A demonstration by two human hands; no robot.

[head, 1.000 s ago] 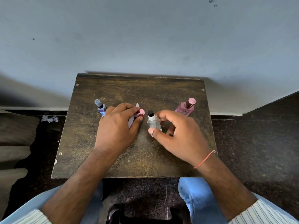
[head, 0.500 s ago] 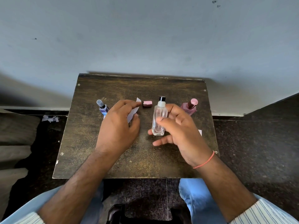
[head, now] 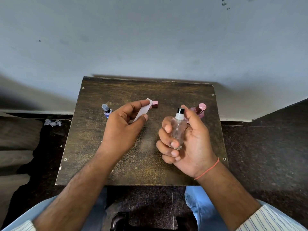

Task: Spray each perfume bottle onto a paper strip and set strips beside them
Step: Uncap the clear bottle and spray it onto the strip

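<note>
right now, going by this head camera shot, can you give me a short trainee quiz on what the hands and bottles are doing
1. True or false: the right hand holds the clear bottle lifted off the wooden board.
2. What does the left hand pinch? A) a pink cap B) a paper strip C) the blue bottle
3. Fill in: the pink cap lies on the board just beyond the far tip of the ______.

Key
1. True; the fingers wrap its body, with the index finger up by the black spray head.
2. B, the paper strip, between thumb and fingertips. The blue bottle stands behind that hand, the pink bottle behind the right.
3. Strip.
</note>
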